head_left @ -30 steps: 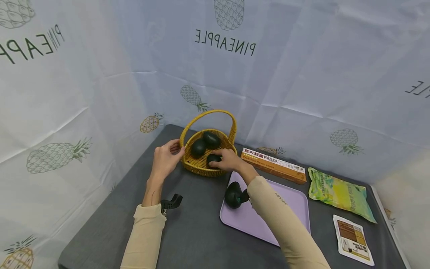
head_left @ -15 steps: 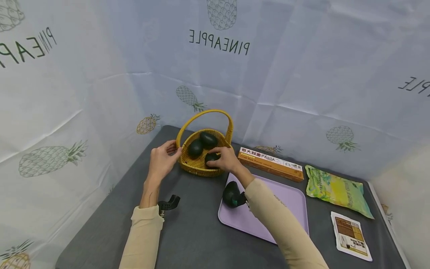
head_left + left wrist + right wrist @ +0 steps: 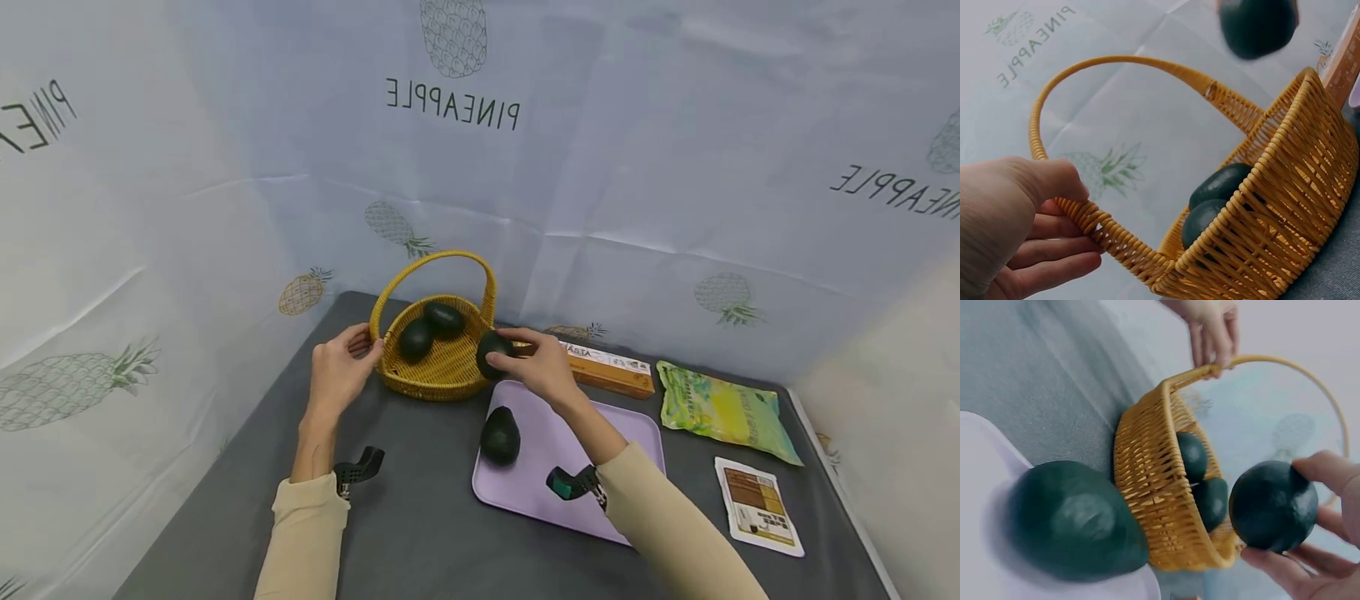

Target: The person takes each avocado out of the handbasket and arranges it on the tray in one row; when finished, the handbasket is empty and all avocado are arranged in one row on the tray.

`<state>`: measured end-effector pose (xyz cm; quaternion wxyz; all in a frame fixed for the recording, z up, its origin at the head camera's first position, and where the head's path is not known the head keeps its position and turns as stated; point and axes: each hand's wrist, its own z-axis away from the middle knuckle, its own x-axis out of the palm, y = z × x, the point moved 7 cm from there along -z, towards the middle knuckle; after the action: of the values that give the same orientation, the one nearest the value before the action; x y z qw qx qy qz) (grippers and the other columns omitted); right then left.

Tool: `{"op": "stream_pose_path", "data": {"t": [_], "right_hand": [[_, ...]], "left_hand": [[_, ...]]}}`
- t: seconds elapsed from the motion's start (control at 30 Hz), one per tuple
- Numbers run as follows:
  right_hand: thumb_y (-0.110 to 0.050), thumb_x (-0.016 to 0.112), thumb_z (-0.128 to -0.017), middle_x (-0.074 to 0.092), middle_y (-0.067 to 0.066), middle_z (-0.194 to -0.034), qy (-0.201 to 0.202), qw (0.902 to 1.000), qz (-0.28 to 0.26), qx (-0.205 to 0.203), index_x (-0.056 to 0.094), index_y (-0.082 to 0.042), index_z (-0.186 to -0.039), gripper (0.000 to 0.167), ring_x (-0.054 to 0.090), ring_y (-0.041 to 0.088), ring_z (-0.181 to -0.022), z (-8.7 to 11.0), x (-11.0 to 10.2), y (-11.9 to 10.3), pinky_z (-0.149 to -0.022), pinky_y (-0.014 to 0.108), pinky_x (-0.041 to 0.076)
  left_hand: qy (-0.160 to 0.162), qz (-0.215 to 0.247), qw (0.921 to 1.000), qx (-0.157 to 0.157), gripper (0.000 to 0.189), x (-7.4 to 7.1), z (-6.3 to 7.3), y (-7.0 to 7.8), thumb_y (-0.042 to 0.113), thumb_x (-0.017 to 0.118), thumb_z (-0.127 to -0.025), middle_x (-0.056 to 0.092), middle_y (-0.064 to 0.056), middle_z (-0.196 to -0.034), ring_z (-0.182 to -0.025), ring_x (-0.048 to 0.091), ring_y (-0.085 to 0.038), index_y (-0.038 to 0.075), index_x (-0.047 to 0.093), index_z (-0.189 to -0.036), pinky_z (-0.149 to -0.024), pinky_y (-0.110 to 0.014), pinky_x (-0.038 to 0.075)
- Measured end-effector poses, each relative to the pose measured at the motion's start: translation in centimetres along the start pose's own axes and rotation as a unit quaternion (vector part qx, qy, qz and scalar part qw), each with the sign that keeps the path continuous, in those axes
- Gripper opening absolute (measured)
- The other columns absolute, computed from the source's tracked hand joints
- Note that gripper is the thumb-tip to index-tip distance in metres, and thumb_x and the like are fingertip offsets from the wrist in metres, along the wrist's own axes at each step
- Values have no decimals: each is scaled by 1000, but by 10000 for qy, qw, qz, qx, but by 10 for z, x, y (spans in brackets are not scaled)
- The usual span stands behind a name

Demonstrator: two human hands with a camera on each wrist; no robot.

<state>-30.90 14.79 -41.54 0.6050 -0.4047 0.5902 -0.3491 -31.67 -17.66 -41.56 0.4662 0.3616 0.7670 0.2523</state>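
My left hand [image 3: 341,371] pinches the yellow wicker basket's handle [image 3: 1116,234] low on its left side. Two dark green avocados [image 3: 429,331] lie inside the basket [image 3: 431,388]. Held between the thumb and fingers of my right hand [image 3: 543,367] is another avocado [image 3: 1274,506], raised at the basket's right rim. In the left wrist view it shows above the rim. One more avocado [image 3: 500,436] rests on the left part of the lilac tray [image 3: 555,492], below my right hand in the head view.
Behind the tray lies an orange and white pasta box [image 3: 611,373], partly hidden by my right hand. Farther right are a green and yellow packet [image 3: 727,408] and a white and brown pouch [image 3: 759,507]. A pineapple-print sheet [image 3: 600,167] hangs behind the table.
My right hand has lifted an avocado from inside the basket and carried it right, to the rim. The left hand keeps its pinch on the handle. The head view has shifted slightly.
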Motion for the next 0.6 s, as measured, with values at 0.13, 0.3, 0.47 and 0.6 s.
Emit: {"op": "stream_pose_path", "data": {"t": [0.13,0.3,0.47,0.6], "right_hand": [[-38,89,-84,69,4,-137,368,9982,-72,465,74,-25,-132,52,71,26,-119,30,-24,18,-93,43,63],[-38,90,-83,73,8,-131,655,9936,32,919,74,-26,-133,54,69,29,-123,66,-44,45,-96,46,60],[-41,90,-82,70,11,-134,739,9910,-62,1110,73,-25,-134,56,68,31,-124,92,-50,68,-94,45,61],[-38,92,-80,72,10,-132,878,9885,-171,1223,75,-24,-130,54,71,28,-119,104,-46,80,-90,38,62]], "left_hand": [[-1,-43,10000,-73,34,0,2,-4,14,72,-99,77,-25,-112,-99,77,-38,-4,71,-128,-84,-51,66],[41,-119,9999,-43,34,-1,4,-4,16,72,-99,77,-25,-111,-98,77,-37,-4,71,-127,-82,-51,66],[21,-162,9999,-25,34,1,3,-2,15,72,-99,77,-25,-111,-99,77,-38,-5,71,-127,-82,-51,66],[55,-188,9998,3,34,2,2,2,13,72,-99,77,-26,-111,-98,77,-39,-5,71,-127,-82,-52,65]]}}
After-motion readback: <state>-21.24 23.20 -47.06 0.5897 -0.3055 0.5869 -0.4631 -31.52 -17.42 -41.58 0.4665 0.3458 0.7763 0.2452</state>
